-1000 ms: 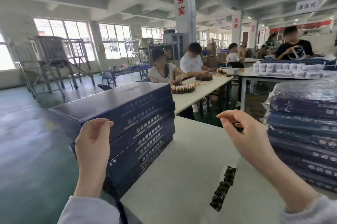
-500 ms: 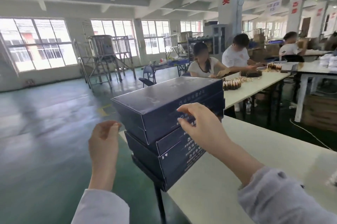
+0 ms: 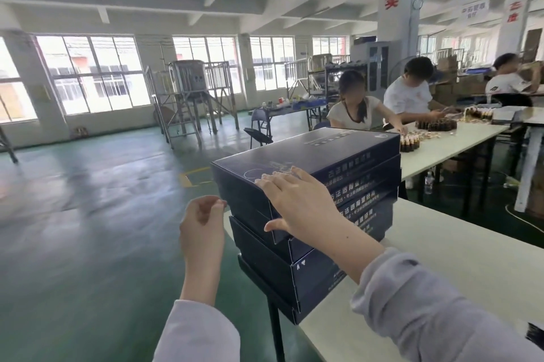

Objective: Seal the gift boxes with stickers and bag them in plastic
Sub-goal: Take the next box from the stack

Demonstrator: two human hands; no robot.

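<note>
Since a moment before, the right hand [image 3: 297, 202] had moved onto the lid of the top gift box [image 3: 318, 152] and lay flat, grasping nothing. That box topped a stack [image 3: 321, 276] at the table [image 3: 471, 258] corner. The left hand [image 3: 203, 223] was curled beside it; whether it held something could not be told.

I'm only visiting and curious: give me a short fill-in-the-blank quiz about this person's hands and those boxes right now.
1. The right hand lies flat on the ____ box of the stack.
2. The gift boxes are dark ____.
3. The left hand hovers to the ____ of the stack.
4. The floor is painted ____.
Missing words: top; blue; left; green.
</note>
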